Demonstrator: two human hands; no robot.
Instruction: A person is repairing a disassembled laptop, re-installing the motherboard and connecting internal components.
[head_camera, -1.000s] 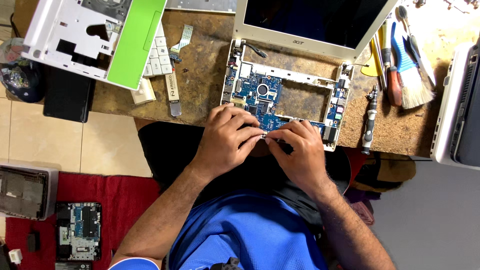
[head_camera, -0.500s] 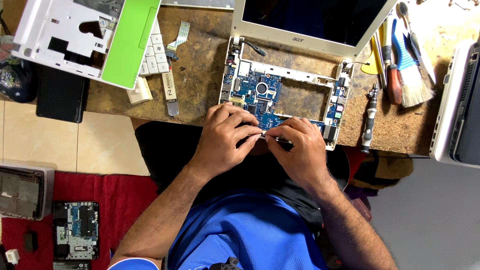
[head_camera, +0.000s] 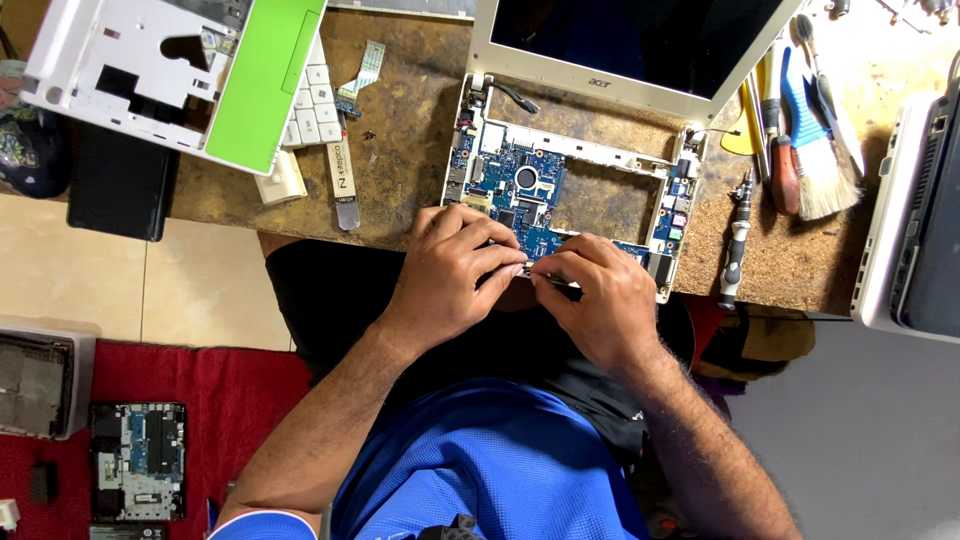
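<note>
Fingertips of left hand and right hand pinch a small part at the blue laptop motherboard's near edge, apparently mid-seating it; steady, gentle pressure seems needed.

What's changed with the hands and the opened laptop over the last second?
Very little. Both hands, left hand and right hand, stay pressed together at the near edge of the blue circuit board, fingertips shifting only slightly. The opened laptop, brush and screwdriver haven't moved.
</note>
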